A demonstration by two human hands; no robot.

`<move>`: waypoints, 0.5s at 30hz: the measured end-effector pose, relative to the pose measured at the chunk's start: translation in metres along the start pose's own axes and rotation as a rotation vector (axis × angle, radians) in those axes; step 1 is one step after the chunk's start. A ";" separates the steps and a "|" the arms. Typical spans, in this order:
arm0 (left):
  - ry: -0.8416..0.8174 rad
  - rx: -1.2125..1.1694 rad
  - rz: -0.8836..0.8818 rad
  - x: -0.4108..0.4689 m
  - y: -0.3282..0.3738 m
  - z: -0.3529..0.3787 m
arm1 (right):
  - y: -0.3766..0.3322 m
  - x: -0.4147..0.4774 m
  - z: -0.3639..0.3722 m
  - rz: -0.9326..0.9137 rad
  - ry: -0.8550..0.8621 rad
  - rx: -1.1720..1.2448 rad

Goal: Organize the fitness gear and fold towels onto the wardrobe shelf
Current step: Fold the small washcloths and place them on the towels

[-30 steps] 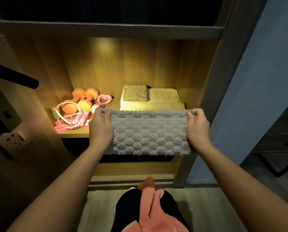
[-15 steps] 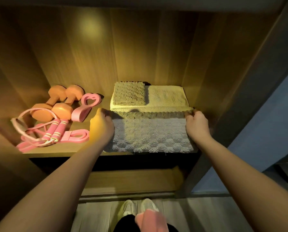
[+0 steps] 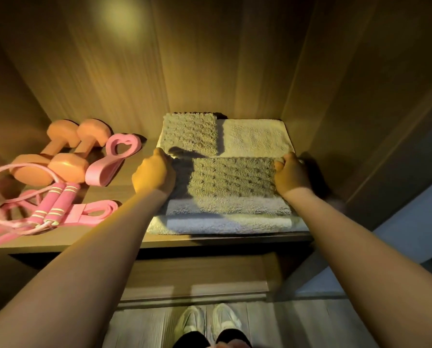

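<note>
Gripping the grey towel (image 3: pixel 232 177) by its two short ends with curled fingers, left hand (image 3: pixel 154 174) on one end and right hand (image 3: pixel 291 175) on the other. Laying it folded on the stack (image 3: pixel 255 136) at the right side of the shelf (image 3: pixel 67 238); seems to be the placing step, close to done. Next, probably: to let go of both ends together, then to press flat and square with the stack below. Counted on the left: two dumbbells (image 3: pixel 68 167), one heart ring (image 3: pixel 102 172), one rope (image 3: pixel 51 207), one band (image 3: pixel 82 214). Towels: at least three, hard to separate by layers.
</note>
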State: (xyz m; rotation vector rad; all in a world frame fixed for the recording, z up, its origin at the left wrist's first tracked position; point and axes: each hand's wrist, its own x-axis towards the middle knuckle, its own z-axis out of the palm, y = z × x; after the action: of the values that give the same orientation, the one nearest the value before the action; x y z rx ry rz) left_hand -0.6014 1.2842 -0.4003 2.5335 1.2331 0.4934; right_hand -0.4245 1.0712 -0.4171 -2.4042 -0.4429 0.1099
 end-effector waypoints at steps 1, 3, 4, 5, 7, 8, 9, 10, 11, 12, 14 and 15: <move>-0.005 0.030 0.001 0.000 0.003 -0.003 | -0.001 0.000 0.001 -0.001 0.001 -0.016; 0.017 0.068 0.046 0.002 0.011 -0.010 | -0.001 0.002 0.002 -0.016 0.019 -0.074; 0.025 0.093 0.099 0.000 0.017 -0.013 | -0.001 0.001 0.004 -0.032 0.019 -0.122; 0.027 0.121 0.180 -0.005 0.025 -0.014 | 0.000 0.002 0.006 -0.043 0.023 -0.144; -0.012 0.135 0.404 -0.027 0.049 -0.010 | 0.002 0.005 0.007 -0.009 0.059 -0.117; -0.072 0.135 0.504 -0.041 0.062 -0.003 | 0.001 0.005 0.006 0.023 0.084 -0.071; -0.163 0.156 0.572 -0.052 0.073 0.005 | 0.000 0.004 0.006 0.062 0.091 -0.038; -0.257 0.186 0.605 -0.062 0.082 0.013 | 0.000 0.004 0.006 0.077 0.089 -0.019; -0.325 0.216 0.611 -0.066 0.086 0.021 | -0.002 0.002 0.006 0.077 0.051 0.003; -0.357 0.248 0.609 -0.066 0.085 0.026 | -0.002 0.001 0.005 0.061 0.024 -0.025; -0.359 0.303 0.609 -0.059 0.075 0.029 | -0.001 0.000 0.005 0.039 0.031 -0.032; -0.358 0.323 0.605 -0.055 0.067 0.028 | 0.000 0.001 0.005 0.025 0.026 -0.032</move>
State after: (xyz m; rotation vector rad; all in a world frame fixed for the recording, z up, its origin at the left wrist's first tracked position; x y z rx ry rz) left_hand -0.5741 1.1973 -0.4094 3.0795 0.4324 -0.0647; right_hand -0.4250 1.0744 -0.4212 -2.4402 -0.4060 0.0827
